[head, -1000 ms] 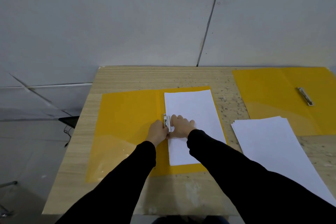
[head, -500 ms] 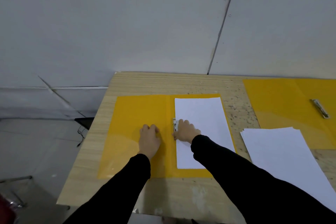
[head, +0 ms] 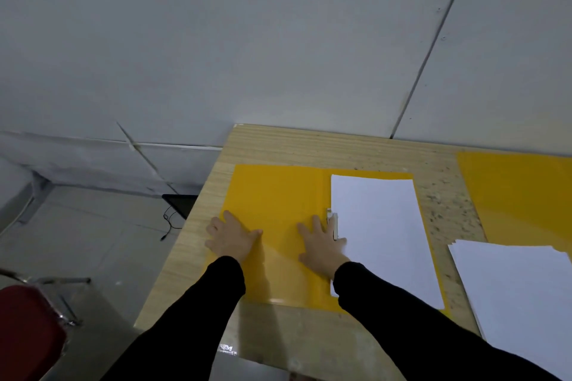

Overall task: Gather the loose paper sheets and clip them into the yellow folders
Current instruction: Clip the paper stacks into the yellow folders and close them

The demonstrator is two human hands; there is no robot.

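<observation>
An open yellow folder (head: 278, 195) lies flat on the wooden table (head: 278, 337). White sheets (head: 380, 226) rest on its right half, held at their left edge by a metal clip (head: 332, 223). My left hand (head: 232, 235) lies flat with spread fingers on the folder's left edge. My right hand (head: 320, 246) lies flat on the folder's left half, just left of the clip. A second yellow folder (head: 526, 192) lies at the far right, cut off by the frame. A loose stack of white paper (head: 520, 294) sits in front of it.
The table's left edge runs close to my left hand, with grey floor below. A red chair seat (head: 28, 331) with metal legs stands at lower left. A black object with a cable (head: 179, 204) lies on the floor by the table. A grey wall backs the table.
My left hand slid from the clip to the folder's left edge. My right hand moved off the paper to the left of the clip. The view shifted left.
</observation>
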